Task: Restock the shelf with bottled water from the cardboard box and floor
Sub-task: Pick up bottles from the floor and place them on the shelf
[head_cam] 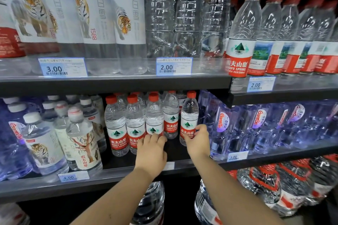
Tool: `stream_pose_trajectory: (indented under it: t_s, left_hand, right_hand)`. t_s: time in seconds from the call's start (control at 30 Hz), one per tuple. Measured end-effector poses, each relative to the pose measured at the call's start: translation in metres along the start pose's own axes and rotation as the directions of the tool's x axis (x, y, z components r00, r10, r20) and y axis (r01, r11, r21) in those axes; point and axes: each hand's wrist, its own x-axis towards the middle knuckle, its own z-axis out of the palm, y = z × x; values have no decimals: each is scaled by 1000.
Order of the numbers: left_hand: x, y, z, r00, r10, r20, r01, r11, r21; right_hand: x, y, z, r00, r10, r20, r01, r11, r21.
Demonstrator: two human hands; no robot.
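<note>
Right grip: my right hand (198,141) is clamped on a Nongfu Spring bottle (189,115), thumb on the near left side of the red label and fingers wrapped round the right side.
Left grip: my left hand (151,151) has its fingers curled against the foot of the third front bottle (154,115). The fingertips are hidden behind the knuckles, so I cannot tell whether it clasps or only nudges.
Held bottle: upright, red cap on, at the centre of the frame, its base at or just above the middle shelf (173,150). I cannot tell which.
Row: the red-capped row (135,124) stands left of the held bottle, with more red caps behind it.
Gap: a dark strip of bare shelf shows at the front between my two hands, with a bottle set further back behind it.
Done so far: I judge this bay is mostly filled, since several Nongfu bottles already stand in ranks.
Left to do: set this bottle down, close the front gap and square the line. The cardboard box and the floor stock are out of view, so I cannot say how many remain.
Neighbours: Ganten shrink-wrapped packs (256,124) sit just right of the held bottle, and tiger-label bottles (43,142) stand at the lower left.
</note>
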Motion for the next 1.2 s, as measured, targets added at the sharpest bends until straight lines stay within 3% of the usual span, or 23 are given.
stream_pose_trajectory:
  t_s: [0.37, 0.63, 0.77, 0.9, 1.2]
  left_hand:
    - [8, 2, 24, 995, 45, -89, -47, 999, -14]
    - [13, -2, 28, 987, 76, -140, -76, 997, 6]
    - [12, -3, 29, 982, 90, -164, -90, 996, 10]
    - [13, -4, 29, 982, 96, -163, -96, 995, 6]
    - [12, -4, 28, 983, 105, -153, -108, 994, -6]
  right_hand:
    - [45, -1, 23, 1000, -4, 9, 4, 1000, -2]
    - [56, 6, 32, 975, -17, 223, -33, 976, 217]
    - [55, 9, 35, 899, -153, 411, 194, 979, -61]
    - [63, 3, 35, 837, -76, 541, 281, 909, -308]
    - [62, 7, 34, 829, -47, 558, 320, 858, -403]
